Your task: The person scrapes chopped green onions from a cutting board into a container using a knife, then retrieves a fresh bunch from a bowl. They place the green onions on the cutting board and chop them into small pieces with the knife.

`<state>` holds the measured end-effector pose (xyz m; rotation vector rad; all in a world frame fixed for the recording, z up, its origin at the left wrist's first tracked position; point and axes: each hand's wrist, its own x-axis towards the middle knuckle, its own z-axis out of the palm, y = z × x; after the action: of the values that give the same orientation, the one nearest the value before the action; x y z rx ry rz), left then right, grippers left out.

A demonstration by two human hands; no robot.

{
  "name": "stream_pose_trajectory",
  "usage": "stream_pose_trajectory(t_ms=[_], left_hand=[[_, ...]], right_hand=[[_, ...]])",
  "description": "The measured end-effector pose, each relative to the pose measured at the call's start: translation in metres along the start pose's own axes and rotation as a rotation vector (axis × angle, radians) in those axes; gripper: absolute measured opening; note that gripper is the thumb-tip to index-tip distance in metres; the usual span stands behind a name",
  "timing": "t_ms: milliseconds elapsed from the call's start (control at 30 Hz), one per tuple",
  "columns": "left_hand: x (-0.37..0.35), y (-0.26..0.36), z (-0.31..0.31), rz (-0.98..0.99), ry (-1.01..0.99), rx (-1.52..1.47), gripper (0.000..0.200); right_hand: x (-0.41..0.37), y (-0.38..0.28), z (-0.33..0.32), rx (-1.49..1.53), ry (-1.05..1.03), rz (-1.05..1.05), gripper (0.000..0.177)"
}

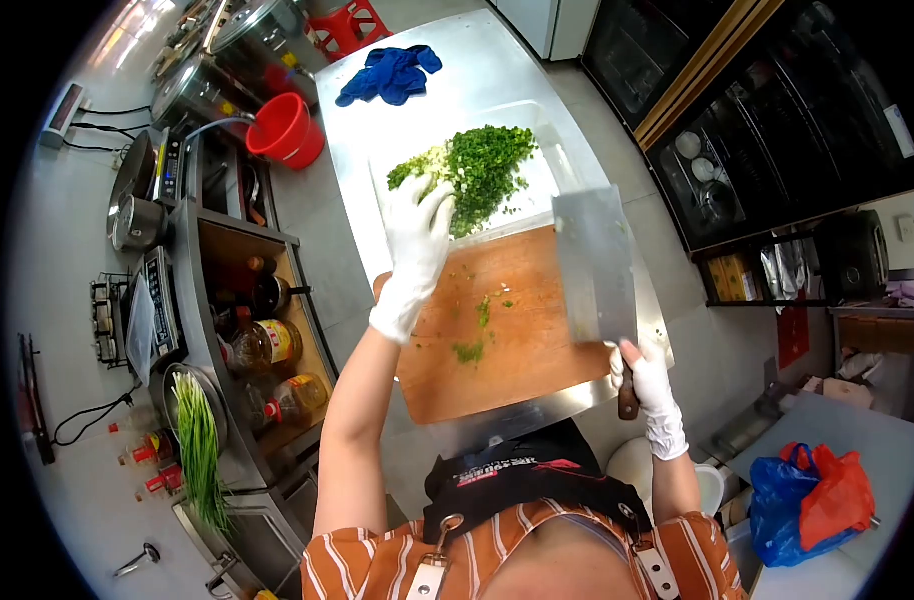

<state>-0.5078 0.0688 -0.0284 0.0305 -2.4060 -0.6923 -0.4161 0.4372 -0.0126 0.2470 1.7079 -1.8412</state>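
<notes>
My left hand [420, 230], in a white glove, reaches over the near-left edge of a clear plastic tray [555, 150]. Its fingers are apart and slightly bent at the pale part of a heap of chopped green onions [489, 165]; the fingertips' contact is partly hidden. In my right hand [653, 388], also gloved, is the handle of a cleaver [595, 265]. Its broad blade points away from me, over the right edge of a wooden cutting board [497, 350]. A few green scraps [469, 352] lie on the board.
The metal table [497, 60] carries a blue cloth [390, 75] at its far end. To the left are a red bucket [285, 132], a shelf of bottles and whole green onions [199, 450] in a bowl. Plastic bags [807, 500] lie at the lower right.
</notes>
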Motion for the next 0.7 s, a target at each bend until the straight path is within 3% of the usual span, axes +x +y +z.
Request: stream_pose_trajectory(t_ms=[167, 233, 433, 633, 700], left_hand=[[-0.095, 0.017, -0.045, -0.103, -0.071, -0.160, 0.025], [-0.132, 0.016, -0.051, -0.246, -0.096, -0.200, 0.025], [-0.203, 0.031, -0.058, -0.485, 0.017, -0.255, 0.032], [-0.205, 0.025, -0.050, -0.513, -0.058, -0.230, 0.044], [-0.185, 0.010, -0.039, -0.386, -0.121, -0.224, 0.043]], right_hand=[[-0.013, 0.055, -0.035, 0.015, 0.070, 0.052, 0.017], [-0.004, 0.063, -0.035, 0.024, 0.079, 0.062, 0.017], [0.033, 0.068, -0.027, -0.019, 0.038, 0.048, 0.016], [0.026, 0.063, -0.009, -0.084, -0.039, 0.122, 0.016], [0.027, 0.074, -0.006, -0.132, -0.093, 0.112, 0.015]])
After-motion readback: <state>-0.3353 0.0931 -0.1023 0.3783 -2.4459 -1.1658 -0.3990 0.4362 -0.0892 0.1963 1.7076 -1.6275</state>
